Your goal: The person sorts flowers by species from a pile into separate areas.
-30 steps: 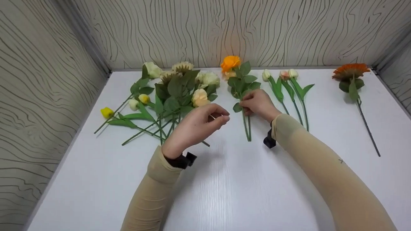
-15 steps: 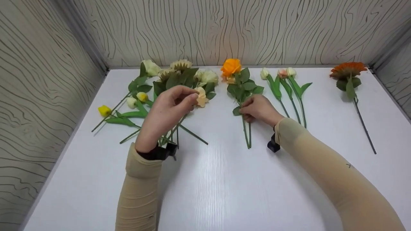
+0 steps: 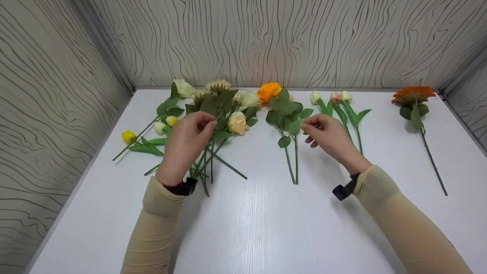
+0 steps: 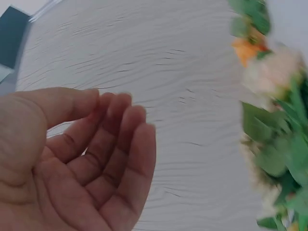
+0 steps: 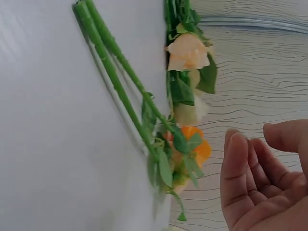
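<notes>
My left hand [image 3: 186, 146] hovers above the left pile of artificial flowers. In the left wrist view its fingers [image 4: 139, 149] are loosely bent, with nothing held. Below and beside it are a peach rose [image 3: 238, 123], cream blooms and crossing green stems, partly hidden by the hand. Just right of the orange rose [image 3: 269, 92] and its leaves is my right hand [image 3: 331, 137]. In the right wrist view a gap shows between its thumb and fingers [image 5: 236, 166], and it holds nothing. Two green stems [image 5: 113, 77] of the orange rose's group lie side by side on the table.
Several pale tulips [image 3: 346, 96] lie right of the orange rose. A rust-orange flower [image 3: 413, 95] on a dark stem is at the far right. A yellow tulip [image 3: 128, 136] lies at the left. The white table [image 3: 243, 228] meets a wood-patterned wall [image 3: 289, 45] behind.
My right hand has let go of the orange rose's stems and drawn back to the right. My left hand has moved left, over the left pile.
</notes>
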Motion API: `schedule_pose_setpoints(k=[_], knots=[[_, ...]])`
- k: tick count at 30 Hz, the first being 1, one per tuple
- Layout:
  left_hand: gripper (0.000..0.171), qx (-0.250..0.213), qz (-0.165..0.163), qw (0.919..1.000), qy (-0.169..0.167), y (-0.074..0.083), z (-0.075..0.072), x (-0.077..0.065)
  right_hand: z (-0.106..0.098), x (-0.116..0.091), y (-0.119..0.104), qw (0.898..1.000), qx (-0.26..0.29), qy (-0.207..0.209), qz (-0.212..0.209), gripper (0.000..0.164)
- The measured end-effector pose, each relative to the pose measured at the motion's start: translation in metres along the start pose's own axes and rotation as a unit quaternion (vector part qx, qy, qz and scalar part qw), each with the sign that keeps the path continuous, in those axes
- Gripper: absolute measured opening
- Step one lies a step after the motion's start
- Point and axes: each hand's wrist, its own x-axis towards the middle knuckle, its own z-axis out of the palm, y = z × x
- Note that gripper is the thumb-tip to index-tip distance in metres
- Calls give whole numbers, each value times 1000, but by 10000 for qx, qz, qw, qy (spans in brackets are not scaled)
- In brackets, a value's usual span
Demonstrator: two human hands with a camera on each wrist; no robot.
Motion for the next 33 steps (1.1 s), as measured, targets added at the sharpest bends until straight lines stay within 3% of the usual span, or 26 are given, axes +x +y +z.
schedule_pose_setpoints(k=[3, 6, 10, 13, 22, 28, 33], knots=[[18, 985, -220, 9948, -159, -27, -2, 0, -2, -18, -2, 9993, -200, 94, -299, 37], [19, 1622, -456, 9847, -434, -57, -9, -2, 1, -33, -5, 9976, -468, 90, -503, 31], [22, 1922, -796, 9743, -860, -86, -19, -10, 9, -43, -12, 9953, -632, -21, -730, 27], [22, 2027, -880, 9697, -1044, -98, -23, -17, 15, -47, -14, 9941, -695, -118, -830, 25], [16, 2298, -771, 9651, -992, -116, -16, -27, 30, -48, -8, 9901, -976, -573, -832, 21], [17, 2350, -522, 9654, -1007, -115, -14, -29, 29, -46, -5, 9915, -892, -546, -772, 21], [16, 2283, -354, 9689, -888, -106, -24, -32, 26, -44, -4, 9926, -847, -481, -720, 27]])
